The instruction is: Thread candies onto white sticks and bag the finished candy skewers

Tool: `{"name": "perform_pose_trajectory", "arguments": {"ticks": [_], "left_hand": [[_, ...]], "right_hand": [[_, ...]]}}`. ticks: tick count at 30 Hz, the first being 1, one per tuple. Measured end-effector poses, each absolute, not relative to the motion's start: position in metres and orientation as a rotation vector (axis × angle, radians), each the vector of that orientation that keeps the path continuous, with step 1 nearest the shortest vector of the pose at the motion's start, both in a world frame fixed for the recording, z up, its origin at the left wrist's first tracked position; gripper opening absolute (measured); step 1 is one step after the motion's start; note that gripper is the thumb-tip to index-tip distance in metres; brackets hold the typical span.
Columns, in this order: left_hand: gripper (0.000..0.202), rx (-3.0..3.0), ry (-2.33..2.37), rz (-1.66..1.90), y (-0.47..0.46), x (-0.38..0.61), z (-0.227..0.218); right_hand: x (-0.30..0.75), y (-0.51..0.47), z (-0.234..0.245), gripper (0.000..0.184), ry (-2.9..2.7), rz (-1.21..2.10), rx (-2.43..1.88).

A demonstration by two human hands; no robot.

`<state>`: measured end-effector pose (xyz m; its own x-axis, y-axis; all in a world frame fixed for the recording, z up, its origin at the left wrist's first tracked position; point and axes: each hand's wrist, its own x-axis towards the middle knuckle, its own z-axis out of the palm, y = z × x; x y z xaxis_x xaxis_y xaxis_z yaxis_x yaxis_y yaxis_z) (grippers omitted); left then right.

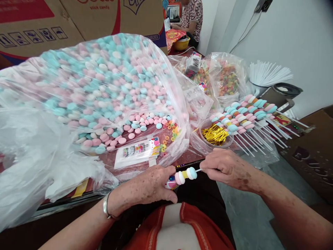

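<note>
My right hand (pixel 226 170) pinches the white stick of a marshmallow skewer (pixel 185 175), held roughly level above my lap. Pink, white, yellow and blue candies are threaded on it. Around the skewer's left end, my left hand (pixel 151 184) grips a small printed bag (pixel 171 183), its thumb apart below. How far the skewer sits inside the bag I cannot tell. Beyond my hands, a stack of printed bags (pixel 139 149) lies on the table beside loose marshmallows (pixel 122 140) and gummy rings (pixel 170 133). Right of these is a bowl of gold twist ties (pixel 215 134).
A huge clear bag of marshmallows (pixel 109 76) covers the left side. Finished-looking skewers (pixel 244 114) are piled at right, near a lidded mug (pixel 279 93) and white sticks (pixel 269 73). Cardboard boxes (pixel 85 21) stand behind; another person (pixel 191 17) sits beyond.
</note>
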<state>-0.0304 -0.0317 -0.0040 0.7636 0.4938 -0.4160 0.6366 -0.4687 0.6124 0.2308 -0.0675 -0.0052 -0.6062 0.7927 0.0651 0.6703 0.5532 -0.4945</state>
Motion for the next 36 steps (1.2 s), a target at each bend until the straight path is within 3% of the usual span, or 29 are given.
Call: {"name": "perform_pose_trajectory", "arguments": {"ticks": [6, 14, 24, 31, 36], "left_hand": [[0.033, 1.953, 0.847, -0.228, -0.026, -0.028, -0.001], [0.04, 1.86, 0.903, -0.205, -0.023, -0.032, -0.008], [0.038, 2.095, 0.794, -0.236, -0.031, -0.023, -0.004], [0.029, 2.427, 0.774, -0.199, -0.024, -0.02, 0.005], [0.03, 2.446, 0.817, 0.426, -0.018, -0.014, 0.045]], "right_hand": [[0.23, -0.067, -0.011, 0.022, -2.6, 0.338, -1.119], [0.232, -0.073, -0.01, 0.02, -2.567, 0.416, -1.004], [0.221, -0.073, -0.007, 0.02, -2.647, 0.269, -1.018], [0.206, -0.077, -0.018, 0.026, -2.385, 0.853, -1.225], [0.188, -0.086, -0.033, 0.027, -1.748, 1.179, -1.398]]}}
